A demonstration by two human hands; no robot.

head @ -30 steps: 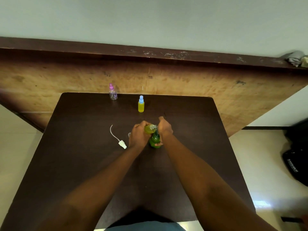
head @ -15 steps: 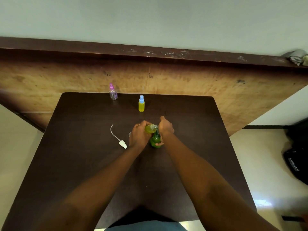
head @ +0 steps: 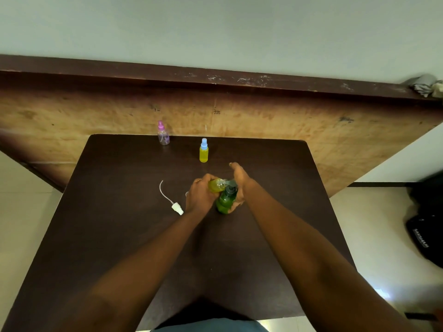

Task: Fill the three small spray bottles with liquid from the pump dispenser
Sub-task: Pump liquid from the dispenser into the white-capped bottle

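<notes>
Green plastic marks the pump dispenser (head: pixel 224 202), which stands upright near the middle of the dark brown desk (head: pixel 115 236). Its dark pump head sits at the top, with the spout pointing away from the person. The right hand (head: pixel 238 185) wraps the dispenser from the right side: its lower fingers curl round the green body, while the palm and upper fingers rise above the pump head, held together and nearly straight. Whether the palm presses on the pump cannot be told.

The left hand (head: pixel 200 195) holds a small uncapped spray bottle (head: pixel 217 185) tilted on its side, its open neck turned to the right and brought up against the pump spout. The fingers of this hand are closed round the bottle's base. Yellow-green liquid fills much of that bottle.

On the desk just left of the left hand lies a white spray cap (head: pixel 177 208) with its thin dip tube curving away toward the far side.

Farther back, a second small bottle with a blue cap (head: pixel 203 150) stands upright and is full of yellow liquid almost to the shoulder. Well to its left, at the desk's far edge, a third small bottle with a pink cap (head: pixel 163 134) stands upright; it looks clear, with no yellow liquid visible in it.
</notes>
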